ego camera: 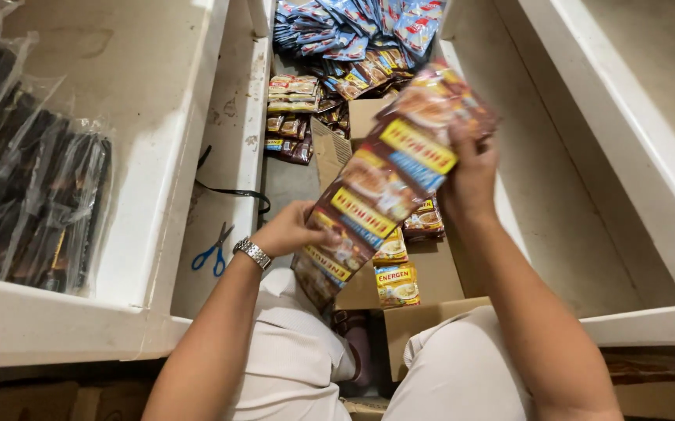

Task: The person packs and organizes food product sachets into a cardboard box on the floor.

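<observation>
A strip of sachets held at both ends, slanting across the box.

We see the long strip of glossy brown-and-yellow drink sachets [384, 183] running on a diagonal, from low and near on the left to high and far on the right. Our left hand [289, 230] pinches its lower end and our right hand [470, 175] is closed around its upper end. It hangs above the open brown cardboard box [431, 273], with 1 pair of blue-handled scissors [213, 249] well apart on the left.
</observation>
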